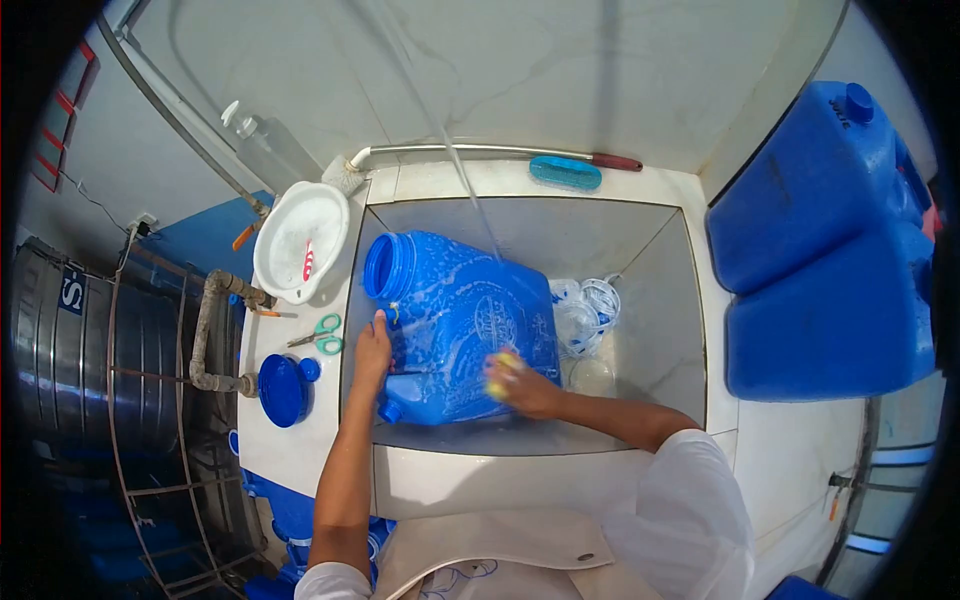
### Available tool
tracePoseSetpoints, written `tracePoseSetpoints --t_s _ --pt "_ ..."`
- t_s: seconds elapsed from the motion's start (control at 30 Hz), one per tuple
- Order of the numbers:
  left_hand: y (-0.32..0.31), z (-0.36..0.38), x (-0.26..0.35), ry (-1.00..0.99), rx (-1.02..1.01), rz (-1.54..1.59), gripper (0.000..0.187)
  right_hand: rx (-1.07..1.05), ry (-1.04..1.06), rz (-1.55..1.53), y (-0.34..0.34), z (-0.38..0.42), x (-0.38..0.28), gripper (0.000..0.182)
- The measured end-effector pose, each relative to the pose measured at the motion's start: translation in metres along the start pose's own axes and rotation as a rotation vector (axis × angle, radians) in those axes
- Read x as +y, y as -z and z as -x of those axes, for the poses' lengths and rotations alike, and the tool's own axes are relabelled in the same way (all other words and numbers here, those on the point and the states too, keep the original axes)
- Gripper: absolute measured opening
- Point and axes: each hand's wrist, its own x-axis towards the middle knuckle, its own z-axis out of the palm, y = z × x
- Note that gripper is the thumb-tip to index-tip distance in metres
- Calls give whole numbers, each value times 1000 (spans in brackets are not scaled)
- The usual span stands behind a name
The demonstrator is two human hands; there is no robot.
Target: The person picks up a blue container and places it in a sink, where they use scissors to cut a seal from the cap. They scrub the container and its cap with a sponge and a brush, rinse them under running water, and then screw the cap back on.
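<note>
the blue jug [470,320] lies on its side in the left half of the sink [655,300]. it looks stiff and bulky, probably light if drained, and its suds should make it slippery; the neck rim or moulded handle would give a surer hold than the flat wall. the left hand [373,348] is against its mouth end, fingers partly hidden, so their closure cannot be told. the right hand [530,392] clasps a yellow sponge [502,374] against the wall. left of the sink are scissors [328,335] and a round lid [284,391]; right, two big containers [800,190].
</note>
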Motion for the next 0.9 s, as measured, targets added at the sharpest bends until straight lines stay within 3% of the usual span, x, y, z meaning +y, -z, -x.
tracePoseSetpoints --t_s 0.07,0.13,0.2,0.27,0.3,0.37,0.43,0.47,0.53,0.57,0.63,0.7,0.77,0.83,0.9 --pt "4 8 2 -15 -9 45 59 127 -10 74 23 -74 -33 48" --pt "4 27 5 -68 -10 27 58 320 -281 271 28 -130 -15 44" --pt "3 45 6 -164 18 -14 59 653 -350 299 55 -139 25 39" --pt "5 49 6 -210 -13 -48 59 944 -654 -349 60 -105 48 33" --pt "4 48 7 -258 -49 -73 59 873 -701 -25 49 -78 73 35" --pt "2 38 6 -381 -36 -141 57 877 -771 91 78 -90 39 34" --pt "6 59 15 -480 -83 -258 49 731 -440 -74 116 -115 -22 32" --pt "5 68 19 -477 -88 -254 49 727 -446 -71 130 -120 -19 32" --pt "1 80 34 -735 -150 -402 41 246 -395 -410 163 -133 -3 36" --pt "-1 87 43 -742 -150 -404 41 252 -393 -407 173 -123 9 36" --pt "-8 100 63 -952 -215 -545 34 -97 -733 -438 189 -79 52 37" --pt "-19 102 81 -1081 -184 -629 29 -245 -1008 -409 187 -38 64 40" --pt "-29 99 101 -1343 -253 -752 23 -212 -970 -434 204 -51 14 40" --pt "-46 96 124 -1594 -182 -687 23 -191 -951 -476 209 -50 -5 42" --pt "-64 101 148 -1549 -170 -700 25 -47 -502 -454 209 -43 -7 47"
